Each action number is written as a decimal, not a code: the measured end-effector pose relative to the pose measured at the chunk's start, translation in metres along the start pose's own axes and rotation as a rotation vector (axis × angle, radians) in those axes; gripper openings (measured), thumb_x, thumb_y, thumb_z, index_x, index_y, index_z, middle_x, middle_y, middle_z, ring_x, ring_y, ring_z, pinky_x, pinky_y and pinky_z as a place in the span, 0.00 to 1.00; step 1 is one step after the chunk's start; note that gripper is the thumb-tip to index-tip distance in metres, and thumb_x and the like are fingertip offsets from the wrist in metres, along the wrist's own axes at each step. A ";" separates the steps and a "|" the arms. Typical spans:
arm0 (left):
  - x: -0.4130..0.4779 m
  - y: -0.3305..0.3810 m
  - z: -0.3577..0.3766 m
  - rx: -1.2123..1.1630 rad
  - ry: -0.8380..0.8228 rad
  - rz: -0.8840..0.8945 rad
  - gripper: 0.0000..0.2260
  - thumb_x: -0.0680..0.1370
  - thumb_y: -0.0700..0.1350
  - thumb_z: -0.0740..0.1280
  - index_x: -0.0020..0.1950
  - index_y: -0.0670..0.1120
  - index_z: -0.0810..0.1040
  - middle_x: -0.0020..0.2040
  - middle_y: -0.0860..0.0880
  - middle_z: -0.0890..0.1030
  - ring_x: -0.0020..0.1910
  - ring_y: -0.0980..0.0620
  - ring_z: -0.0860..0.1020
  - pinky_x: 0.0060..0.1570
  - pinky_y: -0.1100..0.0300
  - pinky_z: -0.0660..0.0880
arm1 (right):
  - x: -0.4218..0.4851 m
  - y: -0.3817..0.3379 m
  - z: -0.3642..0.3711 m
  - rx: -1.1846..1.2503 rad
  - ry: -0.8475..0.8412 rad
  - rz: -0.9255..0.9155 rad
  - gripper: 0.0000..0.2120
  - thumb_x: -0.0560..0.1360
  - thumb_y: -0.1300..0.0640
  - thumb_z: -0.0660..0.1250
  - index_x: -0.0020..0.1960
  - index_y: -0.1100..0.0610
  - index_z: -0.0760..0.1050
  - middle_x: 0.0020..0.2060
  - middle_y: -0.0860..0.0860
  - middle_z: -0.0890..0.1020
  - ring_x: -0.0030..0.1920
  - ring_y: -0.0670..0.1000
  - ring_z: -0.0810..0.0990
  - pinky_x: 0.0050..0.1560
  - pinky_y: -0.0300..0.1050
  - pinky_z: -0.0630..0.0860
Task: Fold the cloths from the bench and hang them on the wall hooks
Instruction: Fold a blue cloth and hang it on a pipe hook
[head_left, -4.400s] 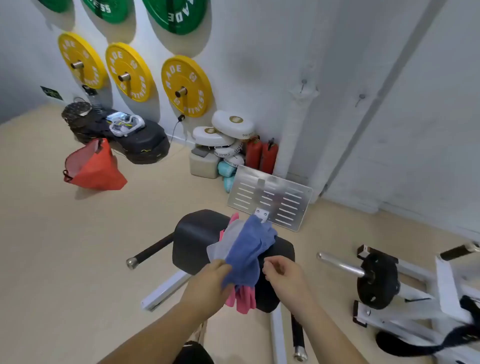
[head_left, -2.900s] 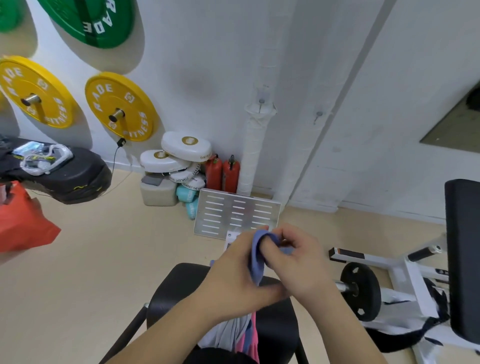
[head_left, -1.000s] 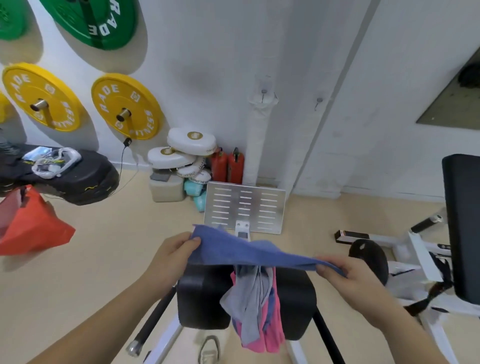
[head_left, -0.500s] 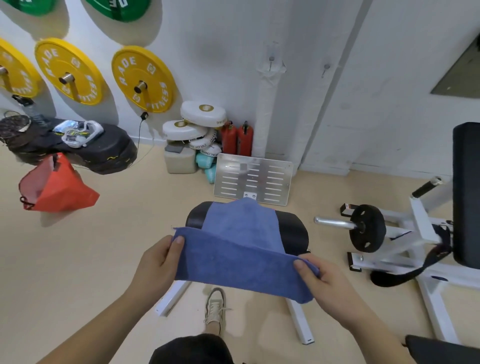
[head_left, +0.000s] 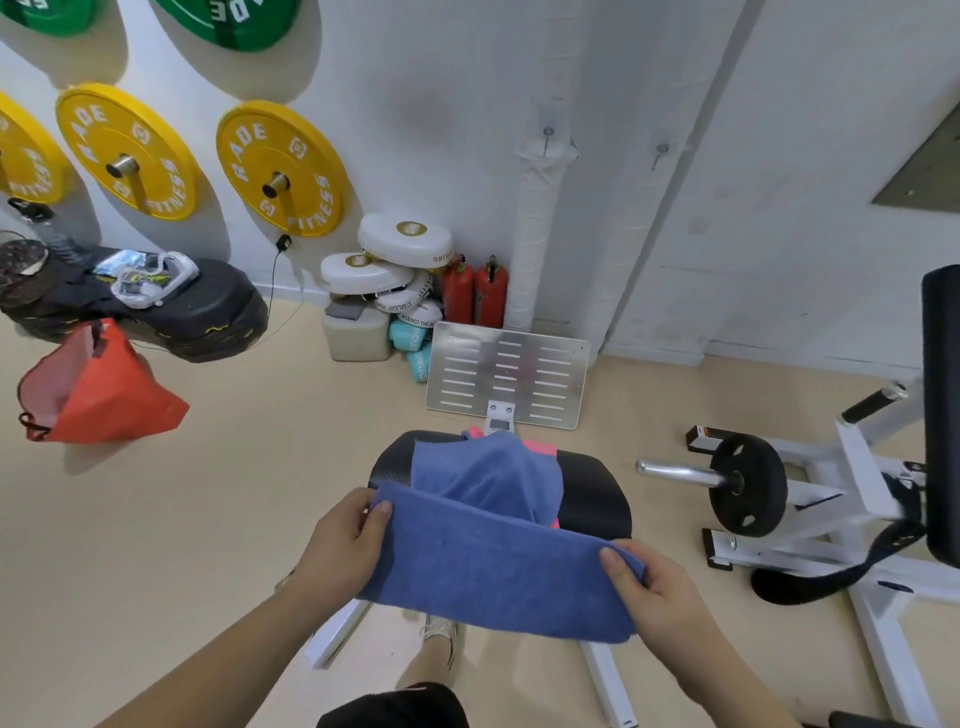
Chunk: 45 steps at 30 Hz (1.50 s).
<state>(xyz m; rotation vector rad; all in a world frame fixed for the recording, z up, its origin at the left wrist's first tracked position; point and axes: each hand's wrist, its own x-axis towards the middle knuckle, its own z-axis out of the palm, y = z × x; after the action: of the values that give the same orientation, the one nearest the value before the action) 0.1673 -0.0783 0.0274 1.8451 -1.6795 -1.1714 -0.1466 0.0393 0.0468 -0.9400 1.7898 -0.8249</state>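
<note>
1. far left: red bag (head_left: 98, 387) on the floor, below a black pad (head_left: 171, 312) carrying a white tangled item; yellow weight plates (head_left: 280, 169) mounted on the wall above.
2. left hand (head_left: 345, 545), its grip closed on the left end of the blue cloth (head_left: 493, 566), thumb lying on top of the fold edge, fingers hidden underneath.
3. blue cloth stretched between both hands as a folded band, held in the air in front of the surface (head_left: 592, 493), its far edge overlapping the surface's near side from this view.
4. second blue cloth (head_left: 488, 475) draped on the black padded surface, just behind the held band; pink cloth (head_left: 540, 448) peeking out at its far right edge and again just below it.
5. behind the surface: slotted metal plate (head_left: 506, 374), then white pads and two red extinguishers (head_left: 472, 296) against the wall.
6. two wall hooks (head_left: 548, 136) higher up, side by side, one on a wrapped white pipe, both bare.
7. right hand (head_left: 657, 592), its grip closed on the right end of the blue cloth, thumb on top, cloth corner pinched beneath it.
8. far right: black weight plate (head_left: 748, 486) on a white frame, well apart from the cloth.
</note>
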 end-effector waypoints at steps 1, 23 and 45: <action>0.018 0.002 0.002 0.011 -0.007 -0.003 0.12 0.85 0.51 0.58 0.49 0.48 0.77 0.42 0.49 0.82 0.43 0.49 0.80 0.42 0.56 0.73 | 0.016 -0.005 0.000 0.025 0.006 -0.004 0.10 0.83 0.54 0.64 0.50 0.50 0.84 0.42 0.47 0.87 0.45 0.50 0.85 0.46 0.43 0.81; 0.303 -0.018 0.069 0.548 -0.414 -0.180 0.06 0.82 0.47 0.61 0.46 0.51 0.72 0.47 0.50 0.81 0.46 0.48 0.80 0.47 0.54 0.78 | 0.328 0.020 0.041 -0.306 -0.091 0.340 0.06 0.77 0.58 0.68 0.45 0.60 0.80 0.41 0.55 0.84 0.41 0.51 0.78 0.41 0.40 0.73; 0.282 -0.007 0.050 0.379 -0.422 -0.134 0.03 0.71 0.40 0.68 0.38 0.46 0.78 0.37 0.53 0.80 0.38 0.52 0.77 0.37 0.62 0.72 | 0.294 -0.019 0.006 0.016 -0.154 0.332 0.02 0.72 0.64 0.76 0.41 0.60 0.84 0.40 0.58 0.87 0.41 0.52 0.84 0.46 0.50 0.80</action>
<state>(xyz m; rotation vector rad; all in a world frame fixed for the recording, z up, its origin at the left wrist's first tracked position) 0.1152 -0.3308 -0.0972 2.0622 -2.1608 -1.4594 -0.2201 -0.2252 -0.0611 -0.6525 1.7401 -0.5403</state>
